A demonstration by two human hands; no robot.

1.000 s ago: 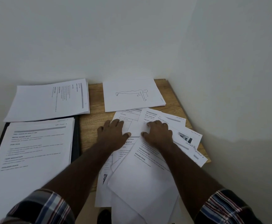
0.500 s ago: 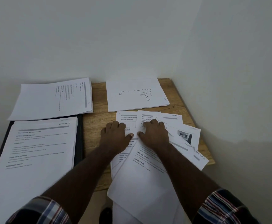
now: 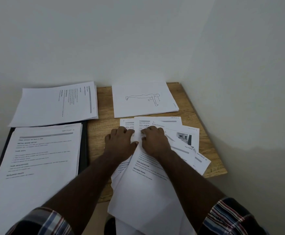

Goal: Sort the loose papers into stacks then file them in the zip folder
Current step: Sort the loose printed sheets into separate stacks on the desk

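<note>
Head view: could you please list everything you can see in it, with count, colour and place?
table: one, light wood, in the corner between two walls
loose papers: several fanned sheets, white with print, near right of the table, overhanging its near edge
drawing stack: one, white, line figure on top, far right
far stack: one, white with print, far left
near stack: one, white with print, near left, lying on the folder
folder: one, black, mostly covered, left
walls: two, white, behind and to the right
sleeves: two, plaid, bottom edge
left hand: flat on the loose papers
right hand: curled fingers pressing the loose papers
</note>
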